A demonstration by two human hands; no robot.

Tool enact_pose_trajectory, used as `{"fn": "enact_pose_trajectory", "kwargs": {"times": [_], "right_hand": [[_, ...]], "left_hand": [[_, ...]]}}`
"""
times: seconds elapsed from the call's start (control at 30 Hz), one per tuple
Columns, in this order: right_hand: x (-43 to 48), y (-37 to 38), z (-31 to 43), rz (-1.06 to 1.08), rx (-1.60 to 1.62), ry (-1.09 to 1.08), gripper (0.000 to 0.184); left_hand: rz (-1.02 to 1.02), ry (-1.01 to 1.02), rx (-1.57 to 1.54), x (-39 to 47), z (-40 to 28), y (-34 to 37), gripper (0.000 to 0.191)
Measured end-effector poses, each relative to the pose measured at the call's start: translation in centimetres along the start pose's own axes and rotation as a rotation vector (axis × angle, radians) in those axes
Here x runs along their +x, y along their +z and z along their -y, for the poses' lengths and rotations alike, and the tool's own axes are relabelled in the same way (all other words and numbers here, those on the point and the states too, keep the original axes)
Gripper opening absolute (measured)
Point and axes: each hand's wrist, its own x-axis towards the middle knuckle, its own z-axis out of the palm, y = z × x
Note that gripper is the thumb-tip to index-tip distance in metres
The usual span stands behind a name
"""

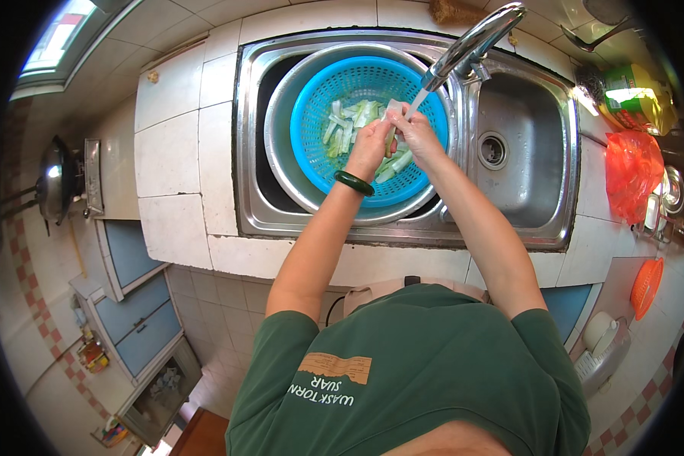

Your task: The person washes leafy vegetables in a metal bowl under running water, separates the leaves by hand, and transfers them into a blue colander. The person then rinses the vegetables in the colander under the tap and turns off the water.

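Under the stream from the chrome faucet (455, 48), my left hand (371, 147) and my right hand (419, 135) both grip one pale leafy-vegetable piece (394, 109). They are above a blue plastic colander (312, 165), where several cut white-and-green vegetable pieces (342, 128) lie. The colander sits inside a wide metal basin (279, 122), which stands in the left bowl of a steel double sink (336, 227). A dark green bangle (354, 183) circles my left wrist. My fingers hide part of the held piece.
To the right is the second sink bowl (524, 148) with its drain strainer (493, 150). A red plastic bag (632, 174) and a yellow-green package (632, 97) rest on the right counter. An orange basket (647, 289) is farther down. White tiled counter (168, 154) borders the sink at left.
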Motion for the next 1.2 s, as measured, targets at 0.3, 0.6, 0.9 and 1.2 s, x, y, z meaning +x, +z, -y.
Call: {"fn": "enact_pose_trajectory", "kwargs": {"times": [0.3,0.6,0.9,1.2], "right_hand": [[1.3,-1.0,-0.5,-0.163,0.125,-0.050,0.017],[0.6,-0.9,-0.1,-0.121,-0.150,-0.025,0.009],[0.2,-0.1,-0.2,-0.083,-0.849,-0.351,0.015],[0.0,-1.7,1.1,0.102,-1.373,-0.199,0.023]], "left_hand": [[-0.252,0.375,0.948,1.8,1.9,-1.9,0.027],[-0.448,0.011,1.299,4.1,0.8,-4.2,0.025],[-0.323,0.345,1.308,1.8,0.2,-2.8,0.010],[-0.194,0.126,1.188,1.7,-0.4,-3.3,0.013]]}}
